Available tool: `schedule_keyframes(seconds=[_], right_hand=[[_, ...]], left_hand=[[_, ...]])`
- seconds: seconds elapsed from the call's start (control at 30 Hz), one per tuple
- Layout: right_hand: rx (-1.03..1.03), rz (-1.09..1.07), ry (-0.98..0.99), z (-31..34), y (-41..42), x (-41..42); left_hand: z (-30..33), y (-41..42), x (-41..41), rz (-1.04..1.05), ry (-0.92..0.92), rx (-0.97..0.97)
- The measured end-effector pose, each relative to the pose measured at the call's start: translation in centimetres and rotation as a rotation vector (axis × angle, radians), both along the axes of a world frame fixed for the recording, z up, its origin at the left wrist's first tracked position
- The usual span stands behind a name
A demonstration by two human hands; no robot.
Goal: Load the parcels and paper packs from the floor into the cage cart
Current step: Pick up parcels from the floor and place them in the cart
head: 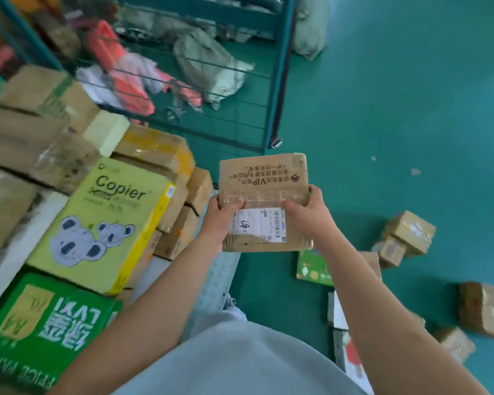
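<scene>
I hold a flat brown cardboard parcel (264, 178) with a white shipping label in mid-air at the centre of the view. My left hand (220, 220) grips its left edge and my right hand (311, 215) grips its right edge, thumbs on top. To the left lies a stack of loaded goods: a yellow-green Copier paper pack (103, 223), a dark green paper pack (40, 317) and several brown boxes (154, 146). The teal wire cage cart (277, 89) stands beyond the parcel. More small brown parcels (408, 235) lie on the floor at the right.
Inside the wire cage are grey bags (208, 61) and red and white soft packages (126, 78). A green picture book (314, 269) and white flat packs (337, 312) lie on the teal floor by my right arm. Another grey bag (308, 32) leans past the cage.
</scene>
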State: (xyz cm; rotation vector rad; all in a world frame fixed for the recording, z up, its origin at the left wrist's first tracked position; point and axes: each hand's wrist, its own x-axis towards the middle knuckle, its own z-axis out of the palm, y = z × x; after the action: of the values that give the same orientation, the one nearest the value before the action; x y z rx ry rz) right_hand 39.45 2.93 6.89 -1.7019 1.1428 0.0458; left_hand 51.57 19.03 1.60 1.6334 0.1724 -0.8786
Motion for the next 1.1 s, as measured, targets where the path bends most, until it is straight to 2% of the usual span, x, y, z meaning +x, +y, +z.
schedule_keyframes(seconds=[0.23,0.57,0.83,1.1], right_hand=[[-0.110,0.280,0.023,-0.1,5.3,12.0],[-0.197,0.623,0.038,1.2,13.2,22.8],[-0.207,0.754,-0.001,1.2,15.7,29.0],[-0.225,0.847,-0.027,0.8,13.1,38.9]], left_hand=[[0.3,7.6,7.2,0.260,-0.034,-0.047],[0.6,16.1,10.8,0.554,-0.054,-0.001],[0.2,18.4,14.2,0.722,-0.024,0.013],[0.6,14.9,21.7,0.793,-0.040,0.047]])
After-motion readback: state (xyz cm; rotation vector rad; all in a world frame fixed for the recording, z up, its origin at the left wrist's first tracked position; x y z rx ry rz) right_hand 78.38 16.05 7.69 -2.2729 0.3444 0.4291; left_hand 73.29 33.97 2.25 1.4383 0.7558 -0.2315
